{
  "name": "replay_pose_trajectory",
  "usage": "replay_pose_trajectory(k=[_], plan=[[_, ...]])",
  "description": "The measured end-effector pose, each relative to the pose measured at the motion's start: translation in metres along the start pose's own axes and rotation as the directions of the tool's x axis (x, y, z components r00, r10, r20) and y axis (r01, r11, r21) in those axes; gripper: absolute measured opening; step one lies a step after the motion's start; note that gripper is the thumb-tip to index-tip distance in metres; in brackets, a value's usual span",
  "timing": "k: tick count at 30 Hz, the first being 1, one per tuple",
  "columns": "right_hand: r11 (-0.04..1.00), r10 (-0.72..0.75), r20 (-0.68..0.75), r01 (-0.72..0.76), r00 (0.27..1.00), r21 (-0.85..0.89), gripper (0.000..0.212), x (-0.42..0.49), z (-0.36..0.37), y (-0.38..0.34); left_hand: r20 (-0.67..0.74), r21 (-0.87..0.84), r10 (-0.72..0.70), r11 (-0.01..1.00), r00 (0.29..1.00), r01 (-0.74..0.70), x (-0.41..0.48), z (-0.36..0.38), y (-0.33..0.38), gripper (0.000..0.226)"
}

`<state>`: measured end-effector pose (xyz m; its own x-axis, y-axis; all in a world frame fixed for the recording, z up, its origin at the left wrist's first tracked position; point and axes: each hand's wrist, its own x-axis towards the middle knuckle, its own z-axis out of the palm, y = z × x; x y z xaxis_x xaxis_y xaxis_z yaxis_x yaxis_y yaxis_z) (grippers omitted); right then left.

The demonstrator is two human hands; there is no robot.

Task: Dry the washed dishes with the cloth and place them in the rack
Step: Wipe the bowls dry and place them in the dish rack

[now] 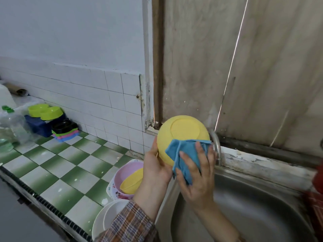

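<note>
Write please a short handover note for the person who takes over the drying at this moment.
Left hand grips the yellow bowl above the sink, base toward the camera.
Right hand holds the blue cloth against the bowl's outside.
On the counter: a second yellow bowl inside a pink bowl, and white plates.
Done: cannot tell; no rack clearly in view.
Left: finish this bowl, then rack it.

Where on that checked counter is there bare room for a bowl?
The checked counter is bare in the middle, between the stacked trays by the wall and the pink bowl. The sink basin looks bare too. Crowded: around the white plates and the far-left bottle.
</note>
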<state>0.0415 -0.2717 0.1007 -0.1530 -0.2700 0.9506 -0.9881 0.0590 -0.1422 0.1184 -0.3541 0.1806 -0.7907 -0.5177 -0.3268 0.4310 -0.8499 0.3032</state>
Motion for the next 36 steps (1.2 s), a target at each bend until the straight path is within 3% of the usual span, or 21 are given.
replay_pose_trajectory(k=[2, 3, 4, 6, 8, 10, 12, 14, 16, 18, 20, 22, 23, 26, 27, 28, 30, 33, 35, 36], plan=[[0.951, 0.266, -0.084, -0.247, 0.96, 0.187, 0.045, 0.006, -0.003, -0.005, 0.028, -0.021, 0.021, 1.0, 0.999, -0.021, 0.001, 0.002, -0.004, 0.045], [0.839, 0.452, -0.087, -0.39, 0.888, 0.379, 0.046, 0.015, -0.008, -0.009, 0.033, -0.016, 0.051, 0.999, 0.998, -0.05, 0.001, 0.002, -0.006, 0.041], [0.639, 0.643, -0.047, -0.501, 0.765, 0.584, 0.043, 0.024, -0.014, -0.011, 0.033, 0.001, 0.098, 0.995, 0.995, -0.098, 0.001, 0.002, -0.007, 0.037], [0.197, 0.862, 0.136, -0.568, 0.489, 0.799, 0.019, 0.04, -0.022, 0.0, 0.062, 0.074, 0.223, 0.971, 0.973, -0.227, -0.002, 0.001, -0.007, 0.031], [-0.134, 0.893, 0.365, -0.618, 0.263, 0.775, 0.022, 0.055, -0.03, 0.012, 0.112, 0.203, 0.365, 0.902, 0.924, -0.381, -0.007, 0.001, -0.004, 0.024], [-0.222, 0.871, 0.439, -0.619, 0.222, 0.754, 0.032, 0.068, -0.037, 0.02, 0.181, 0.347, 0.513, 0.766, 0.839, -0.542, -0.015, 0.002, 0.001, 0.019], [-0.239, 0.813, 0.494, -0.596, 0.309, 0.766, 0.033, 0.084, -0.043, 0.012, 0.301, 0.474, 0.616, 0.566, 0.728, -0.675, -0.023, 0.004, 0.006, 0.013], [-0.099, 0.78, 0.475, -0.67, 0.407, 0.736, 0.01, 0.092, -0.043, 0.007, 0.466, 0.564, 0.625, 0.336, 0.626, -0.755, -0.031, 0.007, 0.007, 0.017], [0.219, 0.738, 0.409, -0.763, 0.537, 0.608, 0.029, 0.087, -0.04, 0.001, 0.582, 0.623, 0.568, 0.148, 0.581, -0.768, -0.037, 0.01, 0.003, 0.025], [0.573, 0.632, 0.272, -0.674, 0.725, 0.466, 0.033, 0.08, -0.039, -0.01, 0.624, 0.645, 0.542, 0.049, 0.563, -0.763, -0.041, 0.014, 0.0, 0.028], [0.745, 0.487, 0.176, -0.512, 0.855, 0.428, 0.038, 0.074, -0.038, -0.02, 0.614, 0.643, 0.566, 0.045, 0.55, -0.764, -0.043, 0.016, 0.003, 0.03], [0.761, 0.461, 0.144, -0.473, 0.876, 0.444, 0.039, 0.065, -0.034, -0.019, 0.598, 0.628, 0.588, 0.077, 0.544, -0.774, -0.043, 0.014, 0.011, 0.027], [0.709, 0.527, 0.138, -0.523, 0.839, 0.472, 0.039, 0.064, -0.033, -0.017, 0.59, 0.62, 0.598, 0.096, 0.543, -0.779, -0.043, 0.012, 0.013, 0.024], [0.463, 0.751, 0.172, -0.694, 0.638, 0.552, 0.033, 0.069, -0.03, -0.007, 0.571, 0.605, 0.616, 0.132, 0.542, -0.786, -0.046, 0.009, 0.015, 0.024], [0.458, 0.765, 0.165, -0.706, 0.623, 0.54, 0.028, 0.071, -0.031, -0.008, 0.583, 0.609, 0.612, 0.107, 0.535, -0.786, -0.048, 0.011, 0.014, 0.025], [0.511, 0.751, 0.12, -0.688, 0.649, 0.516, 0.026, 0.073, -0.032, -0.012, 0.594, 0.617, 0.605, 0.081, 0.531, -0.782, -0.048, 0.012, 0.012, 0.026], [0.689, 0.639, -0.009, -0.568, 0.769, 0.45, 0.031, 0.074, -0.033, -0.023, 0.595, 0.637, 0.592, 0.064, 0.543, -0.768, -0.048, 0.016, 0.005, 0.028], [0.915, 0.302, -0.064, -0.271, 0.951, 0.297, 0.038, 0.063, -0.029, -0.041, 0.559, 0.633, 0.645, 0.076, 0.522, -0.771, -0.049, 0.015, -0.005, 0.036], [0.956, 0.165, -0.054, -0.146, 0.985, 0.253, 0.039, 0.062, -0.029, -0.04, 0.528, 0.586, 0.709, 0.094, 0.468, -0.805, -0.051, 0.013, -0.005, 0.035], [0.948, 0.189, -0.049, -0.169, 0.981, 0.269, 0.039, 0.061, -0.029, -0.033, 0.52, 0.551, 0.727, 0.114, 0.447, -0.827, -0.053, 0.012, -0.004, 0.029]])
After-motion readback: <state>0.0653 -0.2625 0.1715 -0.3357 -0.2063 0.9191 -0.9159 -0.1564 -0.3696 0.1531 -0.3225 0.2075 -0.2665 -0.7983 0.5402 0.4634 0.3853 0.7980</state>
